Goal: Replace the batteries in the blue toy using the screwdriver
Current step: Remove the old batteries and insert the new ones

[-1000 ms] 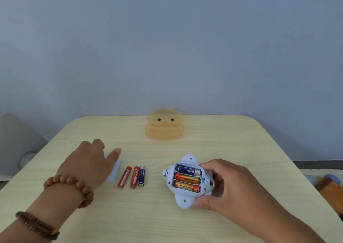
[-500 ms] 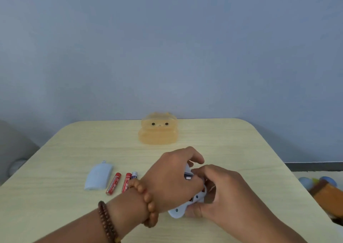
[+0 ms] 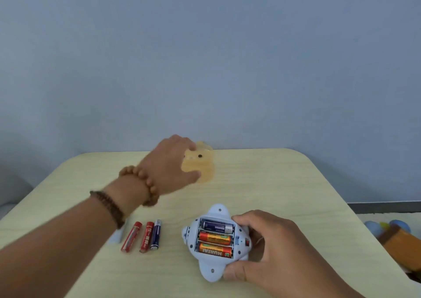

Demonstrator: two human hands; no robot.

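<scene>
The blue toy (image 3: 213, 268) lies belly up near the table's front, and my right hand (image 3: 268, 245) grips it from the right side. Its battery bay is uncovered and holds three batteries (image 3: 215, 239): a dark blue one at the back and two orange ones. Three loose batteries (image 3: 145, 236), two red and one dark blue, lie side by side left of the toy. The pale blue cover (image 3: 116, 238) peeks out from under my left forearm. My left hand (image 3: 168, 168) reaches to the back, thumb and fingers around the orange box (image 3: 205, 163). No screwdriver is visible.
The light wooden table (image 3: 273, 184) has rounded far corners and stands against a blue-grey wall. Off its right edge, on the floor, lie some coloured toys (image 3: 396, 236).
My left hand left the toy's battery bay and swung up and back to the orange box. The bay shows again with three batteries. My right hand stays on the toy.
</scene>
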